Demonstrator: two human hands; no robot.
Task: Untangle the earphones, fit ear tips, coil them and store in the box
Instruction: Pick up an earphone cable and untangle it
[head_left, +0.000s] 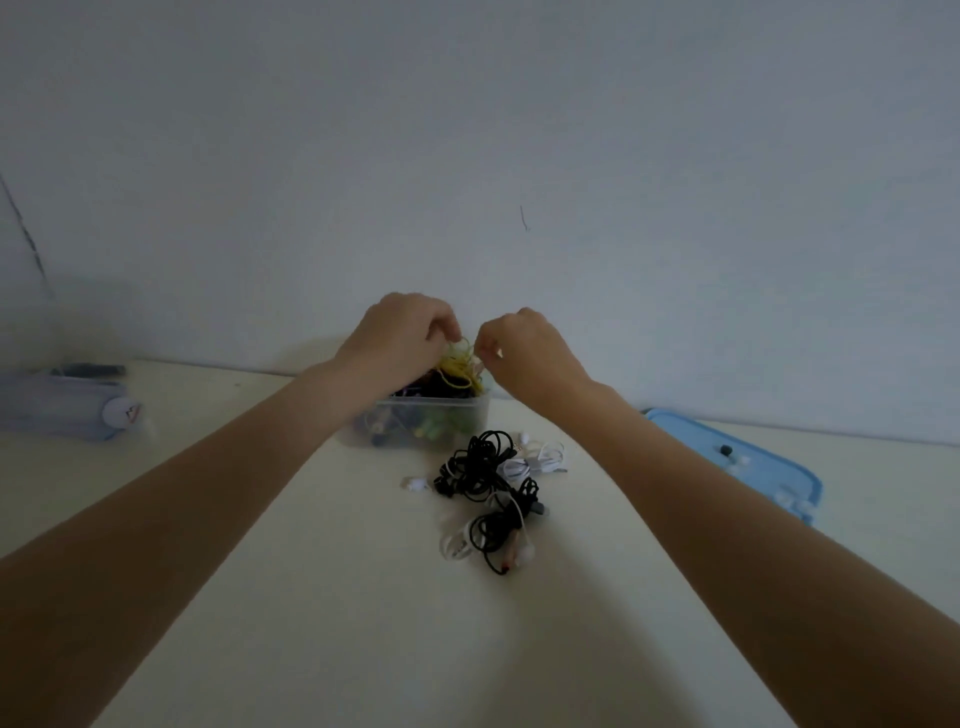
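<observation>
Grey pouch (62, 405): far left on the bench (311, 571), a white round tag at its end.
Left hand (400, 332): above the box, fingers curled, pinching the yellow earphone cord (460, 369).
Clear plastic box (431, 421): at mid bench near the wall, holding dark and coloured cords (contents too dim to sort).
Right hand (524, 348): fingers pinched on the same yellow cord, just beside the left hand.
Black and white earphones (493, 493): tangled heap on the bench in front of the box.
Blue lid (753, 467): at right, bearing small ear tips (735, 460).
</observation>
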